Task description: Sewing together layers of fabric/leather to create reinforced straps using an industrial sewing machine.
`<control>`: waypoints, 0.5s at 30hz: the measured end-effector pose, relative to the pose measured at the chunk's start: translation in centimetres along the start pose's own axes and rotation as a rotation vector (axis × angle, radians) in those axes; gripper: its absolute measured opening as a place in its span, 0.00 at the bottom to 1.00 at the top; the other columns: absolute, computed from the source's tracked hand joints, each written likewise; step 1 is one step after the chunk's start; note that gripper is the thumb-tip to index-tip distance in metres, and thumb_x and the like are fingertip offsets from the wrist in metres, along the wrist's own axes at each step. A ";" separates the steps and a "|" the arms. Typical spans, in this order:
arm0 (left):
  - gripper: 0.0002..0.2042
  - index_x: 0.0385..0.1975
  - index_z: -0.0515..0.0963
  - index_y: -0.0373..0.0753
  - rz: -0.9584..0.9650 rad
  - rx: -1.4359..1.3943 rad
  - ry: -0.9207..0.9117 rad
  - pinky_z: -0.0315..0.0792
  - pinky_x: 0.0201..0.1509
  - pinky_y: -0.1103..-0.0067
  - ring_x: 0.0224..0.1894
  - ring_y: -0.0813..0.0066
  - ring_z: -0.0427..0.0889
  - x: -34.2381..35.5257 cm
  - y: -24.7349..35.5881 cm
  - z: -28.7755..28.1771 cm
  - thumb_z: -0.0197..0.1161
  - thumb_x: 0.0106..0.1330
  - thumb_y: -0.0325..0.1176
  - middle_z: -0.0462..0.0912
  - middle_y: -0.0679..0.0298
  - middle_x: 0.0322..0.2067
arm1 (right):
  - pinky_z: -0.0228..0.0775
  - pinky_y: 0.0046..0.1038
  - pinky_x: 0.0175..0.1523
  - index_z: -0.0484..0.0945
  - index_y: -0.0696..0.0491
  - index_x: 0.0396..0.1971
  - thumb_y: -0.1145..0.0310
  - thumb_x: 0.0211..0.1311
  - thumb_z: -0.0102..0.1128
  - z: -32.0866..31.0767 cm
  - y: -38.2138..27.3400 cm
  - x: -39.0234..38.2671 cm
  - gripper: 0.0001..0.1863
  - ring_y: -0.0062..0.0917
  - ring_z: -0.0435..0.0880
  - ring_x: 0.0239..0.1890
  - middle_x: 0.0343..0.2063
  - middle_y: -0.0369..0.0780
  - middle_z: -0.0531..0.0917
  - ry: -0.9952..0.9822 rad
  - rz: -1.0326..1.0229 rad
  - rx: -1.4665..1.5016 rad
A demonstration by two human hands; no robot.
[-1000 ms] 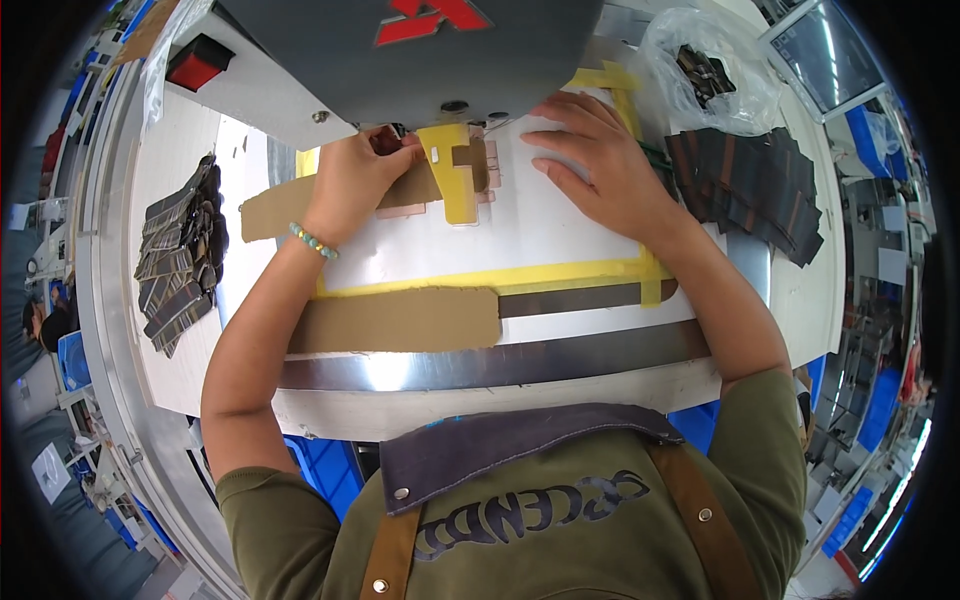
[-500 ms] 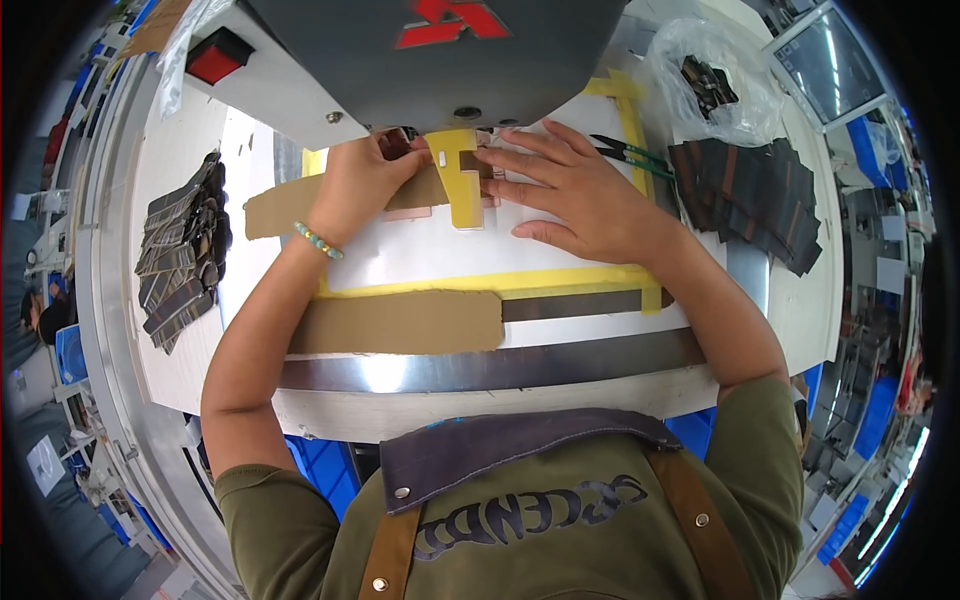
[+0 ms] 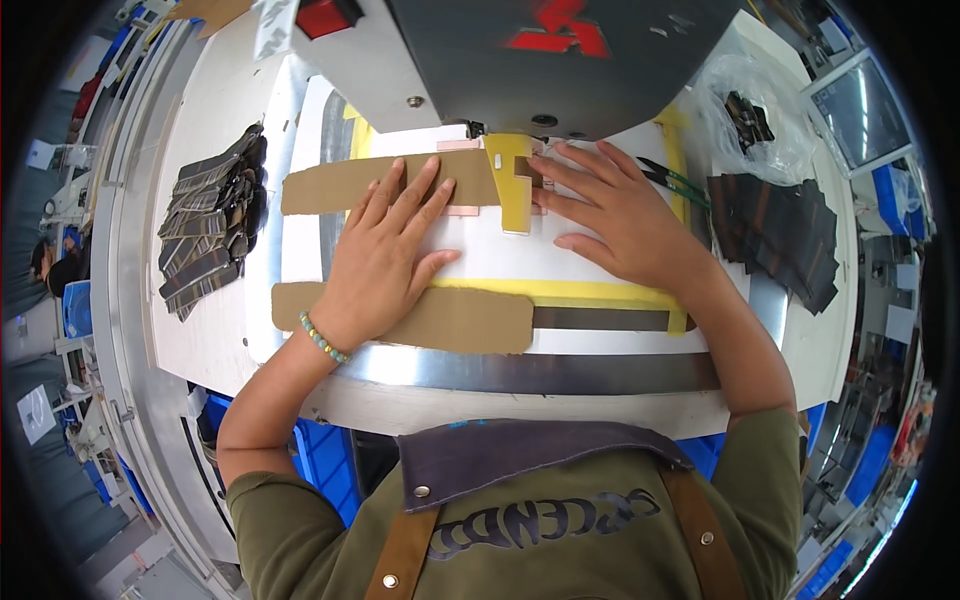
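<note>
My left hand (image 3: pixel 385 250) lies open, its outstretched fingertips resting on a long brown strip (image 3: pixel 325 188) with a rounded left end. The wrist, with a beaded bracelet, crosses a second brown strip (image 3: pixel 470 325) nearer me. My right hand (image 3: pixel 625 215) is open too, fingers spread, with its fingertips at the right side of a notched yellow plate (image 3: pixel 515 205). That plate overlaps the far strip's right part, and a dark patch shows in its notch. Small pinkish pieces peek out along the strip's edges. White sheeting (image 3: pixel 480 245) lies beneath.
A grey machine head (image 3: pixel 560 90) overhangs the work. Yellow tape (image 3: pixel 600 295) borders the sheeting. Green-handled snips (image 3: pixel 685 187) lie beyond my right hand. Stacked dark striped pieces (image 3: pixel 210 225) sit left, more dark pieces (image 3: pixel 775 235) right, below a clear plastic bag (image 3: pixel 715 85).
My left hand has left the machine head, where its fingers were bent by the strip's far edge, and now lies flat on the strip. My right hand stays by the yellow plate. The view has shifted.
</note>
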State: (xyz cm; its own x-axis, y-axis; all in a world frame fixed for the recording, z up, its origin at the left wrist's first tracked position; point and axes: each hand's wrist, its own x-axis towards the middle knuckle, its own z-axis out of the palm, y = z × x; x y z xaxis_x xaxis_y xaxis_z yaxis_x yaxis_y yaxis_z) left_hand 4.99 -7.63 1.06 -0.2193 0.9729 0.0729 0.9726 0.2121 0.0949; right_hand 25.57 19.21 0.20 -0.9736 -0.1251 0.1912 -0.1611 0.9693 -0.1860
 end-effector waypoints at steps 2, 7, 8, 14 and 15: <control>0.37 0.81 0.66 0.41 -0.002 -0.024 0.006 0.54 0.86 0.55 0.85 0.49 0.55 0.0 -0.1 0.1 0.64 0.75 0.50 0.59 0.59 0.84 | 0.49 0.52 0.86 0.82 0.44 0.68 0.52 0.74 0.66 -0.2 -0.1 0.1 0.27 0.37 0.63 0.81 0.78 0.37 0.71 -0.012 -0.004 -0.002; 0.36 0.81 0.66 0.43 0.027 -0.083 0.032 0.51 0.87 0.55 0.85 0.48 0.54 -0.1 -0.6 0.7 0.63 0.76 0.49 0.59 0.59 0.84 | 0.49 0.52 0.86 0.82 0.45 0.67 0.54 0.73 0.68 -0.7 -0.7 0.1 0.26 0.36 0.62 0.83 0.78 0.37 0.72 -0.053 0.061 0.009; 0.36 0.81 0.66 0.43 0.007 -0.075 0.032 0.51 0.87 0.55 0.85 0.48 0.54 -0.2 -0.9 0.6 0.63 0.76 0.49 0.59 0.59 0.84 | 0.49 0.52 0.86 0.82 0.45 0.67 0.54 0.73 0.68 -0.7 -0.8 0.4 0.26 0.36 0.62 0.83 0.78 0.37 0.72 -0.051 0.041 0.015; 0.36 0.80 0.66 0.41 0.017 -0.147 0.094 0.52 0.86 0.53 0.85 0.46 0.53 -1.1 -1.7 1.0 0.63 0.77 0.51 0.58 0.56 0.84 | 0.49 0.51 0.86 0.82 0.47 0.66 0.57 0.71 0.69 -1.1 -1.1 1.3 0.26 0.38 0.61 0.83 0.79 0.37 0.71 -0.059 -0.010 0.003; 0.34 0.77 0.69 0.38 0.027 -0.202 0.168 0.55 0.85 0.53 0.84 0.44 0.55 -1.0 -2.1 1.2 0.67 0.74 0.46 0.64 0.54 0.81 | 0.50 0.52 0.86 0.82 0.49 0.66 0.58 0.69 0.70 -1.2 -1.0 1.0 0.27 0.39 0.62 0.83 0.79 0.38 0.71 -0.078 0.032 -0.015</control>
State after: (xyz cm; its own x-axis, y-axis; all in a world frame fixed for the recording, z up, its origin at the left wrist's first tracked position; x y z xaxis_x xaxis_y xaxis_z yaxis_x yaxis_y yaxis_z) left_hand 3.24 -8.90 -0.44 -0.2198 0.9455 0.2403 0.9470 0.1476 0.2854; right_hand 24.98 18.39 1.73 -0.9880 -0.1094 0.1094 -0.1276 0.9760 -0.1766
